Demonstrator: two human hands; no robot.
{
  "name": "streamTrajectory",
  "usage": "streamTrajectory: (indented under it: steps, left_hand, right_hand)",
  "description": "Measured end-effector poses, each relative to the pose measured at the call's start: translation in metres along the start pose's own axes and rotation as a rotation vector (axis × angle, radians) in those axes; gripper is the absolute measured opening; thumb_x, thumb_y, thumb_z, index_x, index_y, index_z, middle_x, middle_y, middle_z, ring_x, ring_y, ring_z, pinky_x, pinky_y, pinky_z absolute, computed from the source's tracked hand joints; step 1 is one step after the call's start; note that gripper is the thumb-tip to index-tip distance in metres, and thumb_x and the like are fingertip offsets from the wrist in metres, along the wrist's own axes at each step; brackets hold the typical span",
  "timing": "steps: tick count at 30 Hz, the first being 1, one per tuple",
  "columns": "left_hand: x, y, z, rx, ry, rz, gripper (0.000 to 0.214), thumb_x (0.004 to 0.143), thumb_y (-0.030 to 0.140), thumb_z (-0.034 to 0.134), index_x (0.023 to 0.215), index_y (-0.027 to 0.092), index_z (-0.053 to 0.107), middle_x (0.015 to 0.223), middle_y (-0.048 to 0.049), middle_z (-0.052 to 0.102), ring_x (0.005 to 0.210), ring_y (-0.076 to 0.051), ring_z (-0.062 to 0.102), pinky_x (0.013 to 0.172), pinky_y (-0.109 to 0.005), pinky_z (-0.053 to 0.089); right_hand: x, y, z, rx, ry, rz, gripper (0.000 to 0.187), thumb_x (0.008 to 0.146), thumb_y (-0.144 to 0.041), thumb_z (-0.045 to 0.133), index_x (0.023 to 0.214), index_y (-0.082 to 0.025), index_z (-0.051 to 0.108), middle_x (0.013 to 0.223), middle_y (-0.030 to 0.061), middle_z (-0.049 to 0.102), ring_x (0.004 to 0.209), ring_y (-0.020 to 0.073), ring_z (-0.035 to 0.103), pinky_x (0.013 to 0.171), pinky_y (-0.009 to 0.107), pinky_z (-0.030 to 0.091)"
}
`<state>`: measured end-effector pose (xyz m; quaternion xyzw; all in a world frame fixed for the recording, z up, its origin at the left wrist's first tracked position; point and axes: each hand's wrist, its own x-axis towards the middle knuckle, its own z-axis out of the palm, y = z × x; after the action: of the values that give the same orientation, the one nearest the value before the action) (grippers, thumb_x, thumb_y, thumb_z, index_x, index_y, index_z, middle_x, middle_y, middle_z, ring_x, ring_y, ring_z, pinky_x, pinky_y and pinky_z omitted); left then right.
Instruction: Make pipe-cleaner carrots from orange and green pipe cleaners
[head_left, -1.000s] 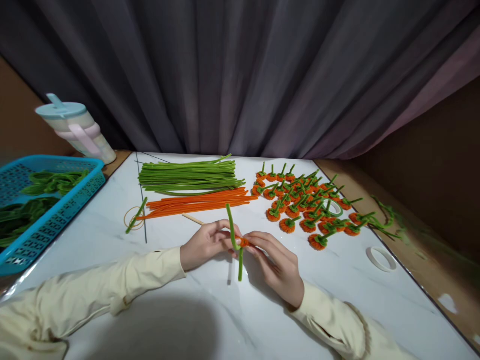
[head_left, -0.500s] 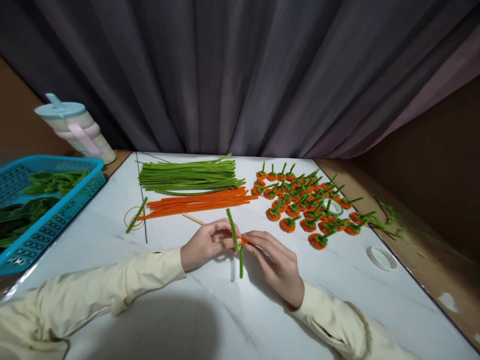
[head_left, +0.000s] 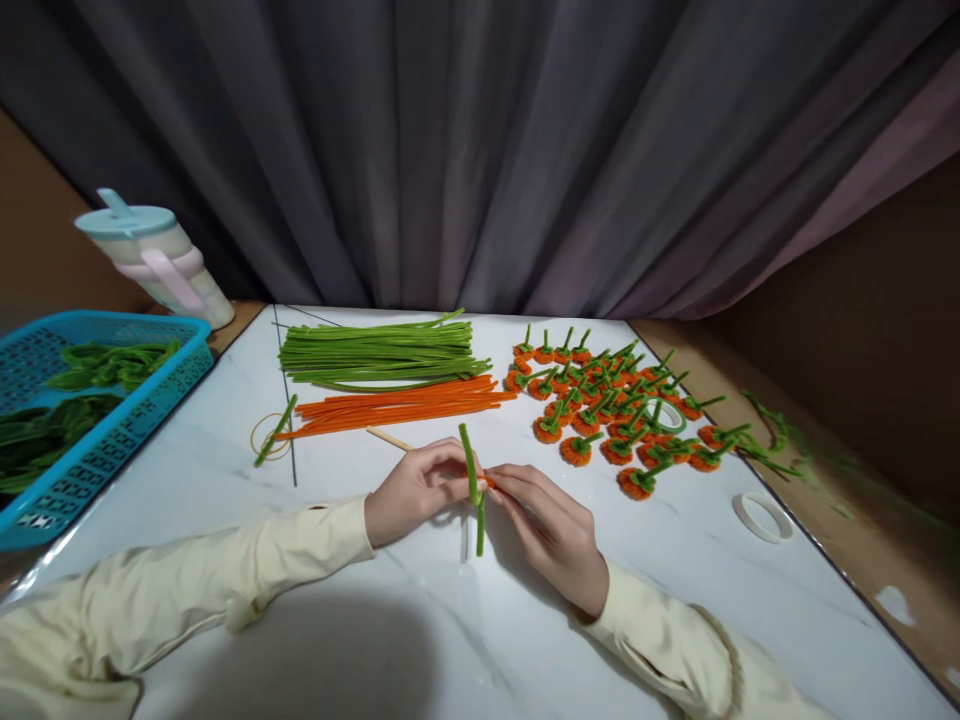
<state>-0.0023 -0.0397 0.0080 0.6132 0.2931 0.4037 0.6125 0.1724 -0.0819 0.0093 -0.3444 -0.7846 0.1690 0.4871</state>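
My left hand (head_left: pixel 421 490) pinches a green pipe cleaner (head_left: pixel 468 455) whose ends stick out above and below the fingers. Against it sits a small orange pipe-cleaner piece (head_left: pixel 489 481), mostly covered by fingertips. My right hand (head_left: pixel 553 532) closes its fingertips on that orange piece from the right. Both hands meet just above the table, nearer to me than the bundle of orange pipe cleaners (head_left: pixel 397 405). Behind that bundle lies a thick stack of green pipe cleaners (head_left: pixel 375 350). A thin wooden stick (head_left: pixel 388 438) shows behind my left hand, partly hidden by it.
Several finished orange pieces with green stems (head_left: pixel 576 450) cover the right side of the table. Tape rolls (head_left: pixel 763 517) lie near them. To the left are a rubber band (head_left: pixel 259 436), a blue basket (head_left: pixel 161 400) holding green pieces, and a lidded tumbler (head_left: pixel 169 260).
Both hands stay nearly in place at the same piece. The upright green pipe cleaner has tilted and shifted slightly.
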Motion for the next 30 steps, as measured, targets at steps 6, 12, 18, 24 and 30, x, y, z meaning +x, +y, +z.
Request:
streamTrajectory:
  steps: [6,12,18,24,30]
  left_hand:
    - [-0.0006,0.0,-0.003,-0.034,-0.033,0.004,0.019,0.078,0.03,0.063,0.083,0.012,0.061,0.087,-0.0062,0.055,0.079,-0.015,0.056,0.071,-0.026,0.049]
    - [-0.0004,0.0003,-0.0012,-0.057,-0.027,-0.01,0.019,0.076,0.029,0.065,0.081,0.012,0.059,0.084,-0.0045,0.053,0.072,-0.013,0.056,0.067,-0.025,0.049]
    - [-0.0007,-0.0019,-0.0003,-0.098,-0.037,-0.023,0.018,0.077,0.028,0.065,0.08,0.011,0.056,0.081,-0.0021,0.05,0.062,-0.009,0.054,0.061,-0.023,0.047]
    - [-0.0001,-0.0023,0.0002,-0.103,-0.031,-0.06,0.018,0.076,0.027,0.065,0.08,0.012,0.055,0.08,-0.0005,0.048,0.064,-0.009,0.055,0.063,-0.023,0.047]
    - [0.0003,-0.0055,-0.001,-0.178,-0.042,-0.137,0.032,0.074,0.039,0.066,0.086,0.013,0.051,0.078,-0.0006,0.051,0.063,-0.01,0.056,0.062,-0.025,0.048]
  right_hand:
    - [-0.0003,0.0003,-0.0024,0.015,0.02,0.021,0.023,0.088,-0.006,0.047,0.104,-0.017,0.06,0.095,0.0105,0.062,0.088,0.0193,0.06,0.075,0.032,0.052]
    - [-0.0006,0.0015,-0.0023,0.042,0.017,0.026,0.025,0.087,-0.003,0.048,0.105,-0.016,0.059,0.095,0.0105,0.061,0.088,0.0186,0.059,0.075,0.031,0.051]
    - [0.0008,0.0008,-0.0015,0.022,0.002,0.007,0.025,0.087,-0.003,0.048,0.105,-0.016,0.059,0.095,0.0111,0.061,0.088,0.0181,0.059,0.075,0.031,0.052]
    - [-0.0005,0.0012,-0.0004,0.03,-0.008,0.022,0.026,0.089,-0.005,0.045,0.107,-0.017,0.059,0.098,0.0113,0.061,0.09,0.0182,0.06,0.076,0.03,0.053]
    - [-0.0001,0.0026,-0.0007,0.028,-0.026,0.021,0.026,0.089,-0.007,0.044,0.109,-0.017,0.058,0.101,0.0121,0.06,0.093,0.0193,0.059,0.078,0.032,0.053]
